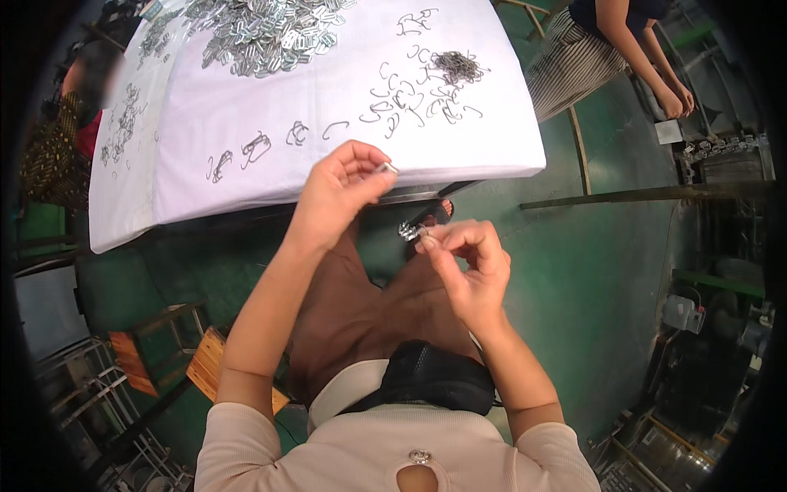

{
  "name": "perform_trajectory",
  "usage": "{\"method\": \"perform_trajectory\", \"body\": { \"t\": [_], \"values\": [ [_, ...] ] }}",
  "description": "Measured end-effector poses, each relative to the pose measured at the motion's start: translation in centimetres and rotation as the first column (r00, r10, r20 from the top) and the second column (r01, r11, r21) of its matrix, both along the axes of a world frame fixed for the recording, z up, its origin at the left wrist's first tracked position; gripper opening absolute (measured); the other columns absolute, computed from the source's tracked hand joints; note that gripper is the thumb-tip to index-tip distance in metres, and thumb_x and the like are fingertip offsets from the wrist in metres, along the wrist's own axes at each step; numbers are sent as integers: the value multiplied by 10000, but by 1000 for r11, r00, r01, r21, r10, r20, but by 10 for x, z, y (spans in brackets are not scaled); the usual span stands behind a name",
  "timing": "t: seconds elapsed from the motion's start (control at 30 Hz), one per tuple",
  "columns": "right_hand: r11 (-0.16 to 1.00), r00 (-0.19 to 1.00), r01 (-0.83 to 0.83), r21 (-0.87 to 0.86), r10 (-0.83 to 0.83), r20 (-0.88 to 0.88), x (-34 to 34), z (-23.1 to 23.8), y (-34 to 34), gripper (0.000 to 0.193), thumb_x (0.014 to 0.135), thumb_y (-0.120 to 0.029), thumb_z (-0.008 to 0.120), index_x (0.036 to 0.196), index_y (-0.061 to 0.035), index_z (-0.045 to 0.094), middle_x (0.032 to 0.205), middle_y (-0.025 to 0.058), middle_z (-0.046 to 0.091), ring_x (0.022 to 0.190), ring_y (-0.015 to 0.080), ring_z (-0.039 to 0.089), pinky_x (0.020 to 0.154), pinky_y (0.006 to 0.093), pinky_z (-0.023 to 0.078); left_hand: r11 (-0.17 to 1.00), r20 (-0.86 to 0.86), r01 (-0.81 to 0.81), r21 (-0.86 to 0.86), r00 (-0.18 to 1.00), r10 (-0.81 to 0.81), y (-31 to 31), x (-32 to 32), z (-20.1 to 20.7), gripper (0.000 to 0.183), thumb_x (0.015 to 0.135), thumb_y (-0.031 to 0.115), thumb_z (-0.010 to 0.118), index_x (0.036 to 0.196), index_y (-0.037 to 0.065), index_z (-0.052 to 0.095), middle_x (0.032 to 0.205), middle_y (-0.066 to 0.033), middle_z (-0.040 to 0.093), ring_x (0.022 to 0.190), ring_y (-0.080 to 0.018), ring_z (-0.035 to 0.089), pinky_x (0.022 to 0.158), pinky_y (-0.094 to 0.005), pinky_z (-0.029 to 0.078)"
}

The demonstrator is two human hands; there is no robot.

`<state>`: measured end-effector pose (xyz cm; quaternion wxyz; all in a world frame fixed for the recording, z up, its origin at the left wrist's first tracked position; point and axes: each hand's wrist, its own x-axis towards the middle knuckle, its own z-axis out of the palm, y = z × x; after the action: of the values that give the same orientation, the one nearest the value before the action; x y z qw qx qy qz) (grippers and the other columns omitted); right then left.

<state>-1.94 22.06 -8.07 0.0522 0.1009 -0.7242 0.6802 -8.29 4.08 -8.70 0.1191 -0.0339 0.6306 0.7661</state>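
Note:
My left hand (340,189) is closed just past the near edge of the white table. Between its thumb and fingers it pinches a small flat silver metal piece (387,167). My right hand (475,266), lower and to the right, is closed in a pinch above the floor. At its fingertips hangs a small bunch of shiny metal pieces (407,230); how they are held together is too small to tell. The hands are apart. Nearest the left hand on the table lies a single curved wire hook (336,128).
The white-covered table (484,152) carries a large heap of flat slotted metal pieces (266,37), scattered wire hooks (398,98) and a dark tangled hook pile (457,67). Another person's hands (676,100) work at the far right. Wooden stools (209,361) stand at lower left.

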Motion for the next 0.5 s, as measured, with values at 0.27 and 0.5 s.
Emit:
{"method": "perform_trajectory", "body": {
  "t": [0.27,0.5],
  "values": [
    [998,996,65,-19,-66,-57,9,-2,-8,191,788,56,642,785,-28,471,821,77,634,710,80,600,607,217,514,984,-40,-81,160,995,88,30,52,14,131,824,-10,617,934,4,546,859,-78,624,788,-110,600,726,-240,493],
    [996,995,87,32,-85,-59,10,-9,-7,187,791,57,638,777,-27,471,805,73,629,690,78,584,597,215,501,978,-159,-164,126,970,183,37,63,17,128,811,-75,596,907,-14,536,903,-122,631,835,-146,620,763,-262,513]
  ]
}}
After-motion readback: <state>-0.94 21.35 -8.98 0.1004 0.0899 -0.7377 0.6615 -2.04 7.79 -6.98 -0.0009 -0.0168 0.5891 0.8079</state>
